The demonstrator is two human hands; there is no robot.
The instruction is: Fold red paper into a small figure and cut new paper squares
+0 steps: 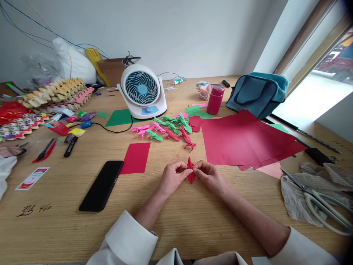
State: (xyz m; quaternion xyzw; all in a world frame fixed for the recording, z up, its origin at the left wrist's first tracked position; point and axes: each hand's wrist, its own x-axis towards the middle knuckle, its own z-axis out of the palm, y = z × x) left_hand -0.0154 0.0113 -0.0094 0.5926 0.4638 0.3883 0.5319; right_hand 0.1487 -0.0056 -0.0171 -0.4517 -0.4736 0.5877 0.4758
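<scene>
Between my two hands is a small folded red paper piece [190,178], narrow and pointed at its far and near ends. My left hand [174,176] pinches its left side between thumb and fingers. From the other side my right hand [209,176] grips it the same way, the two thumbs almost meeting over the middle. Just beyond lies a cluster of folded paper figures in green [173,125], pink [143,129] and red [187,138]. A red paper rectangle [136,158] lies to the left, partly beside a black phone [101,186].
Large red sheets [242,140] spread to the right, near scissors [325,206] on a crumpled cloth [293,198]. A fan [142,88], a red flask [215,100] and a blue bag [253,94] stand at the back. Craft items and a utility knife [71,146] lie left.
</scene>
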